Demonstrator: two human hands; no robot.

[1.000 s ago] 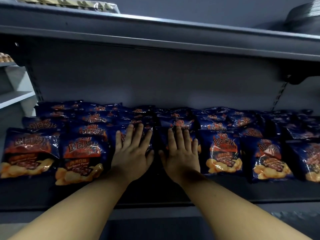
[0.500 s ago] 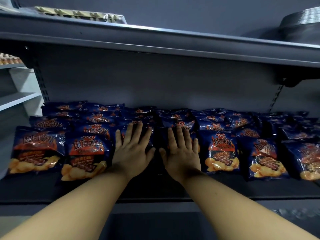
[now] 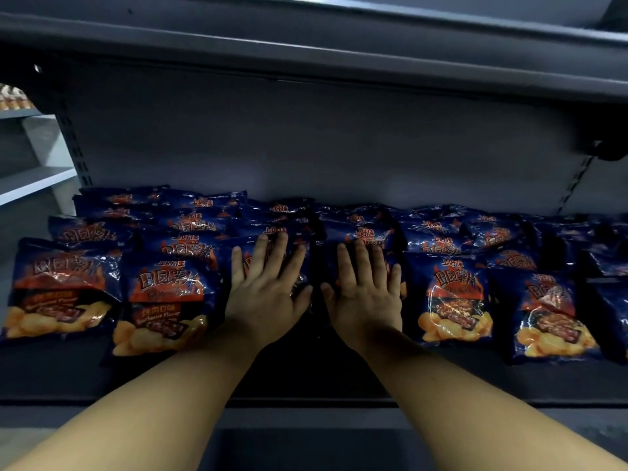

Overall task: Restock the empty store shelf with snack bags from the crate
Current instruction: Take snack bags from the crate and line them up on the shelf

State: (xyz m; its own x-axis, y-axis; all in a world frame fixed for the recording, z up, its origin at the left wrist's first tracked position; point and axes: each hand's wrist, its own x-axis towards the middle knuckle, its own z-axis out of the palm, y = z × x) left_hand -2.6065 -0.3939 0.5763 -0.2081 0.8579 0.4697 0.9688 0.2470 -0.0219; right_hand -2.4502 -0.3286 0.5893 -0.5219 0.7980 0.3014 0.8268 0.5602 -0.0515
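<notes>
Several dark blue snack bags with orange chip pictures lie in rows across the dark shelf point(image 3: 306, 379), such as one bag point(image 3: 163, 300) left of my hands and another bag point(image 3: 455, 300) to their right. My left hand point(image 3: 268, 294) lies flat, fingers spread, on a bag in the front row's middle. My right hand point(image 3: 365, 297) lies flat beside it on the neighbouring bag. Both palms press down and hide most of those two bags. No crate is in view.
The grey upper shelf point(image 3: 306, 45) overhangs the bags close above. A grey back panel point(image 3: 306, 147) stands behind them. A lighter shelf unit point(image 3: 30, 178) is at the far left. A strip of bare shelf runs in front of the bags.
My hands have stayed flat on the two middle bags. The view has tilted down and shifted a little, so the upper shelf's top is out of sight.
</notes>
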